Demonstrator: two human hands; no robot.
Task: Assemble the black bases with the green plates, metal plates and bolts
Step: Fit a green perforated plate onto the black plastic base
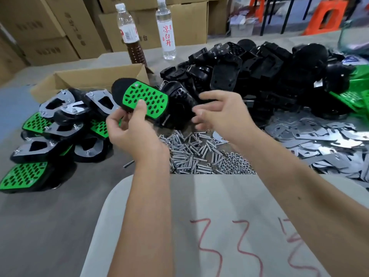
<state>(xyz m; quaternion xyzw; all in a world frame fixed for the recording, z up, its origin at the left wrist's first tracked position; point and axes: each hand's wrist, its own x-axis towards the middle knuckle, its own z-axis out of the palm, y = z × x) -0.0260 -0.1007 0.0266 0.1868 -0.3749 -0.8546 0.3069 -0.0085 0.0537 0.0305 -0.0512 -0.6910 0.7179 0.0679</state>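
At the far left of the frame, a heap of finished black bases with green holed plates and shiny metal plates lies on the grey worktop. Just behind the heap sits an open brown cardboard box. Near the middle, the left hand holds up a black base with a bright green plastic plate full of holes. Its grip is curled round the lower edge of this piece, with the thumb pressed on the green face. Behind it stand two clear plastic bottles, one with brown liquid at the bottom. Low in the middle lies a pile of small silver bolts and nuts, next to a pale board with red writing. Right of the held piece, the right hand hangs in the air with its grip wide and fingers loose, holding nothing. Behind it rises a big pile of loose black plastic bases. At the right edge, flat shiny metal plates are spread out on the worktop.
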